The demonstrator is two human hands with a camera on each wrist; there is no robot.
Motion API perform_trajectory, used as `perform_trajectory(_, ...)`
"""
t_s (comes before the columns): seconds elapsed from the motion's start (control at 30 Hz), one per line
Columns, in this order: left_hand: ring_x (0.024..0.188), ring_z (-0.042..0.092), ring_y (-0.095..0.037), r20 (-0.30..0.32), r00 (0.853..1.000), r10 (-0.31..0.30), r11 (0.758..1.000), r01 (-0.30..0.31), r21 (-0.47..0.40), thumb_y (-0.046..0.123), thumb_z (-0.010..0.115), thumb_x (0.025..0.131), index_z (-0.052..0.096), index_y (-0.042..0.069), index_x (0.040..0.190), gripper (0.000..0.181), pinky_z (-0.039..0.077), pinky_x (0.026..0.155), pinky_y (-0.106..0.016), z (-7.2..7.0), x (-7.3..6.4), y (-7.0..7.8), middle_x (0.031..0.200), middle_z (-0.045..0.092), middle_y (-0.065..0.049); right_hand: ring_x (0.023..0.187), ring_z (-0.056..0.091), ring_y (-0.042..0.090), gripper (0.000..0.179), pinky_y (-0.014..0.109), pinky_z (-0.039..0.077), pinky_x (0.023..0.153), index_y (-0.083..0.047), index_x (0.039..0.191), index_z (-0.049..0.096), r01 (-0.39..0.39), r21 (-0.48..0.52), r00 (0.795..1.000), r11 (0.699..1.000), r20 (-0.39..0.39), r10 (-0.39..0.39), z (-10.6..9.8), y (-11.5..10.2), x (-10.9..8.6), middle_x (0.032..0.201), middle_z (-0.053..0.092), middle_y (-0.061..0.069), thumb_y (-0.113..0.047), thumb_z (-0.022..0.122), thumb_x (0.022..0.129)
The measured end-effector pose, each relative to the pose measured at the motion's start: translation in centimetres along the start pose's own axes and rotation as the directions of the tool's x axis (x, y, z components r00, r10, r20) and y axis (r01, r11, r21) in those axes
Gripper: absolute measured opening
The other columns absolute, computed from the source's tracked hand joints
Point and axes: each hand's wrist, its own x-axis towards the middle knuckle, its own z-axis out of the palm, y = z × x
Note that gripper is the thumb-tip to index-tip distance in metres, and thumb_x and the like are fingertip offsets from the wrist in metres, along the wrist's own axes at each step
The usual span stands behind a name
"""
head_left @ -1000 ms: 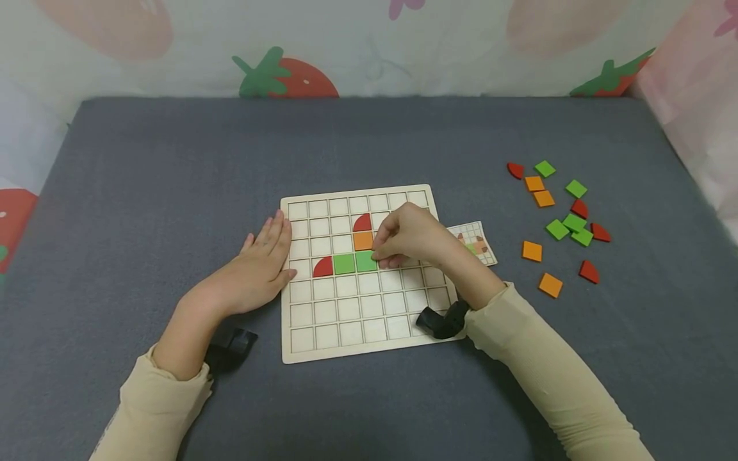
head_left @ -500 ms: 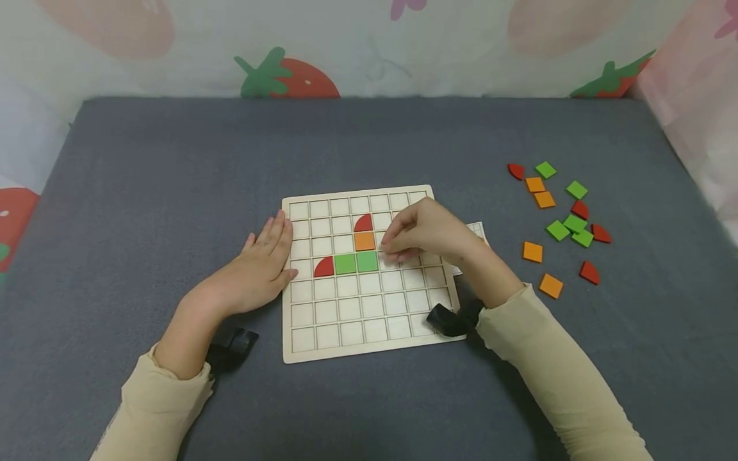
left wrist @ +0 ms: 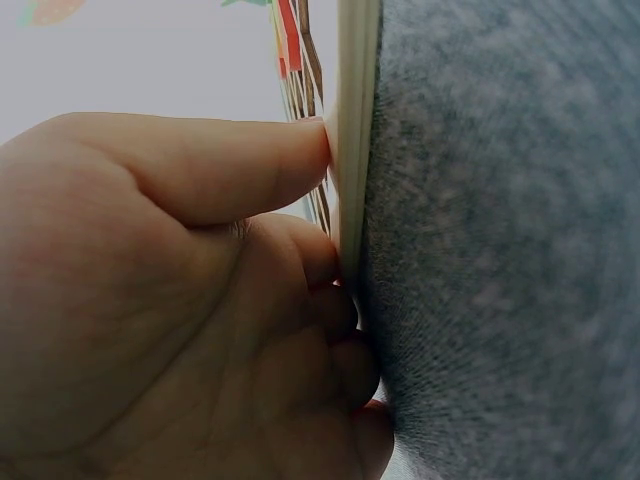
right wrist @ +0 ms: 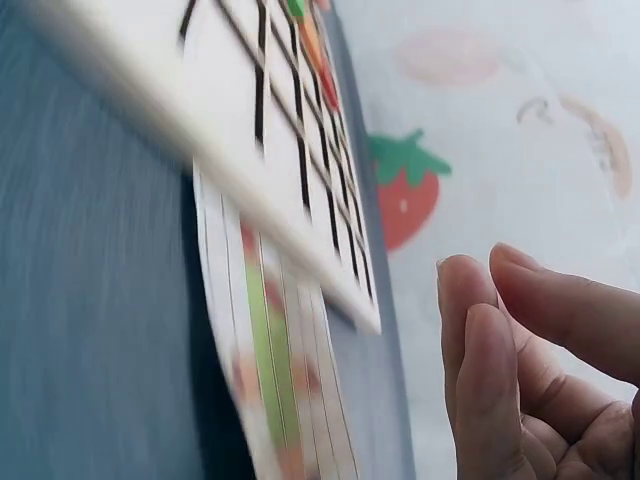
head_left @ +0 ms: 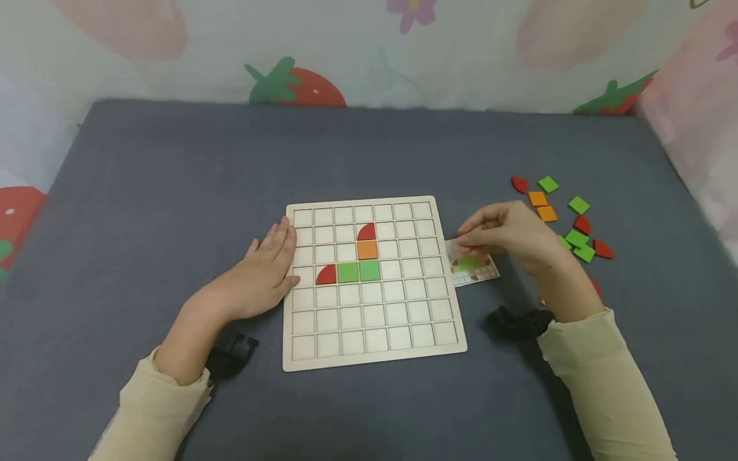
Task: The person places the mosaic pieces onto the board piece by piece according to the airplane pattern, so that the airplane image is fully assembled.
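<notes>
A pale wooden grid board (head_left: 348,314) lies on the grey cloth. In its cells sit two red quarter-circle tiles (head_left: 326,275), one orange square tile (head_left: 366,250) and two green square tiles (head_left: 369,271). My left hand (head_left: 254,278) rests against the board's left edge, fingers extended, thumb touching the rim. Beyond the right edge, my right hand (head_left: 513,234) hovers over a small pattern card (head_left: 475,264), partly hiding it. The right wrist view shows that hand's fingers (right wrist: 487,365) loosely bent with nothing between them. The card's left end is tucked under the board.
Loose tiles lie scattered at the right: green squares (head_left: 578,205), orange squares (head_left: 546,213) and red quarter circles (head_left: 603,249). My right forearm covers some of them. Black wrist straps (head_left: 521,323) show at both wrists. A strawberry-print curtain (head_left: 461,70) hangs behind the table.
My right hand has left the board near the green tile and moved right, over the card. My left hand stays at the board's edge. The head view has tilted slightly upward.
</notes>
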Motion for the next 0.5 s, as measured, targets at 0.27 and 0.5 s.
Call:
perform_trajectory(0.27,0.141,-0.01,-0.038,0.002,1.0,-0.002,1.0,0.002,0.008,0.023,0.042,0.101,-0.001,-0.01,0.146,0.071,0.002,0.109,-0.058,0.3,0.0,-0.1,0.153,-0.013,-0.024,0.079,0.068,0.014,0.016,0.028,0.055,0.073,0.006,0.101,0.064,-0.009,0.005,0.996,1.0,-0.088,0.009,-4.0,2.4,-1.7,0.084,0.07,-0.002,-0.006,0.064,0.09)
perform_trajectory(0.5,0.141,-0.012,-0.036,0.001,1.0,-0.001,1.0,0.002,-0.018,0.023,0.043,0.101,-0.002,-0.009,0.147,0.071,0.001,0.11,-0.057,0.2,0.0,-0.1,0.153,-0.015,-0.022,0.079,0.068,0.014,0.019,0.028,0.055,0.073,0.003,0.101,0.067,-0.052,-0.077,0.975,0.996,-0.218,0.034,-6.4,3.3,-2.8,0.084,0.07,-0.002,-0.012,0.066,0.089)
